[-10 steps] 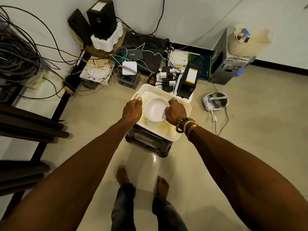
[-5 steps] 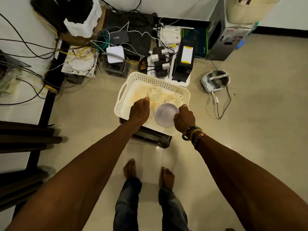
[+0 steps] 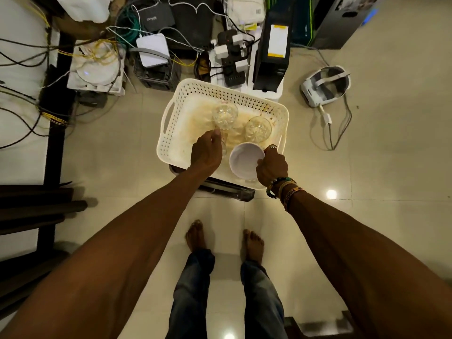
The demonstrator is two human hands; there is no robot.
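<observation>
A white perforated plastic basket [image 3: 171, 148] sits on a dark box on the floor. Inside it stand two clear stemmed glasses, one at the left [image 3: 224, 113] and one at the right [image 3: 258, 128]. My left hand [image 3: 206, 152] grips the stem of the left glass. My right hand [image 3: 271, 166], with bracelets at the wrist, holds a white bowl [image 3: 245, 160] by its right rim over the basket's near right corner.
Beyond the basket lie power strips [image 3: 231, 59], a router [image 3: 152, 50], tangled cables [image 3: 97, 47] and a black box [image 3: 271, 47]. A white headset [image 3: 325, 86] rests on the tiled floor at the right. Dark furniture [image 3: 36, 206] stands at the left. My bare feet [image 3: 222, 238] are below the basket.
The view has moved closer and tilted down. The bowl has come toward the near right corner, uncovering two glasses. My left hand left the basket rim and took the left glass's stem.
</observation>
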